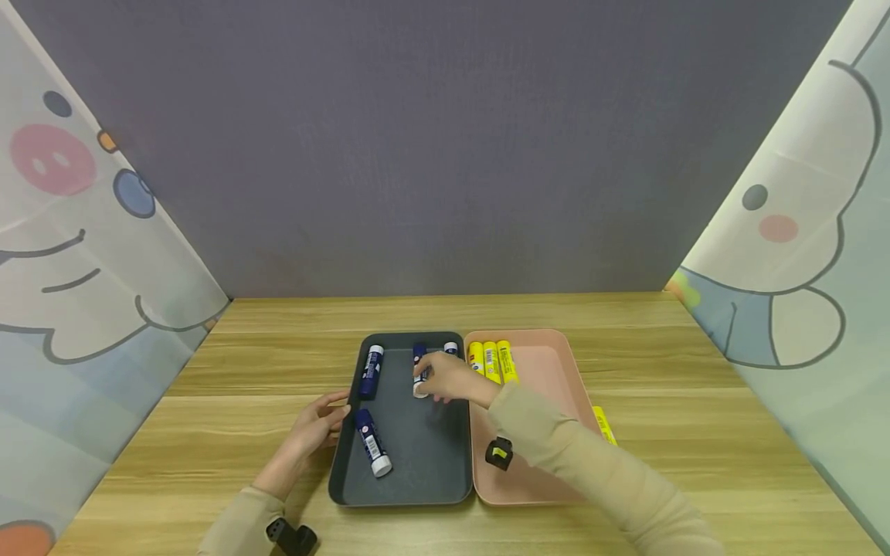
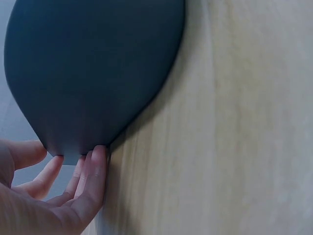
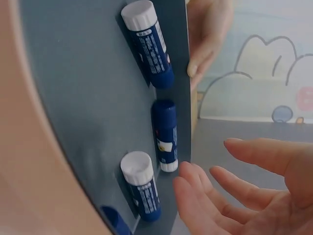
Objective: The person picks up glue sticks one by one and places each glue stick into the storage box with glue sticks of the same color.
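My left hand [image 1: 316, 425] is at the left side of a dark grey tray [image 1: 424, 486], thumb and fingertips touching its wall. In the left wrist view, that hand's fingers [image 2: 90, 188] are extended against the tray's outer side. Over the tray's upper right part reaches my right hand [image 1: 448, 376], beside a navy glue stick [image 1: 420, 361] with a white cap. The right wrist view shows the fingers apart, close to this glue stick [image 3: 145, 188] but not round it. Two more navy glue sticks lie along the left, one upper [image 1: 371, 372] and one lower [image 1: 372, 442]. Another navy glue stick [image 1: 451, 348] is partly hidden behind the hand.
A pink tray [image 1: 556, 378] stands against the grey one on the right, partly under my right forearm. Three yellow glue sticks [image 1: 490, 360] lie side by side at its upper left. Beyond its right edge, another yellow one [image 1: 603, 425] lies on the wooden table [image 1: 695, 432].
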The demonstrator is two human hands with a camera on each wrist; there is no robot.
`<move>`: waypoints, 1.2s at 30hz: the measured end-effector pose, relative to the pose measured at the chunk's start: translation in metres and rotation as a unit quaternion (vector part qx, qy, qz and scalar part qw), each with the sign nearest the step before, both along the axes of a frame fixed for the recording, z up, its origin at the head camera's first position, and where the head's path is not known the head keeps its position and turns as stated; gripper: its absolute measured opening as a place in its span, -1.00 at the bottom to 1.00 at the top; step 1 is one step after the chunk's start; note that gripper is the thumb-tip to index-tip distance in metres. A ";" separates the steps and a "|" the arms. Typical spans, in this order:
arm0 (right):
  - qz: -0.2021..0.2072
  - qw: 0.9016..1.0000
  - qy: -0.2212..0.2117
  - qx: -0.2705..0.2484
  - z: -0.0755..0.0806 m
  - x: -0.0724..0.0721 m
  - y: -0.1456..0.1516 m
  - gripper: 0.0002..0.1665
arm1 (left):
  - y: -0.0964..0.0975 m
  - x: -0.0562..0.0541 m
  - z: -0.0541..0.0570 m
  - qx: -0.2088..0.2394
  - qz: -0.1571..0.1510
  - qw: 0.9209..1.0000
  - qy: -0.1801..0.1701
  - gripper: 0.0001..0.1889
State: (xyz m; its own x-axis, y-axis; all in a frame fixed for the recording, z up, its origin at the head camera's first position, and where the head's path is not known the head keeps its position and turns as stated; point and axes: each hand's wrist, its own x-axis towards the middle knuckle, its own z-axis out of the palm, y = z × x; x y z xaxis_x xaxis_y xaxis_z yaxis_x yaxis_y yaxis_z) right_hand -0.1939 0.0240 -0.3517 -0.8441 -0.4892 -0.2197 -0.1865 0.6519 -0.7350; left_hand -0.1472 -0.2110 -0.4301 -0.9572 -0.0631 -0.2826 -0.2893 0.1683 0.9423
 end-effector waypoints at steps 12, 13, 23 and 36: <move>-0.039 0.999 -0.002 -0.008 0.010 -0.001 0.042 -0.64 | -0.003 0.000 -0.001 0.009 -0.015 1.000 0.004 -0.51; -0.045 0.999 -0.001 -0.002 0.010 -0.001 0.046 -0.64 | -0.004 0.000 -0.002 0.012 -0.020 1.000 0.007 -0.49; -0.065 0.998 0.000 0.001 0.016 0.001 0.088 -0.61 | -0.003 0.000 0.003 0.020 -0.026 0.999 0.005 -0.55; -0.068 0.998 0.000 -0.017 0.022 0.010 0.140 -0.59 | -0.005 0.000 -0.001 0.027 -0.038 0.999 0.013 -0.48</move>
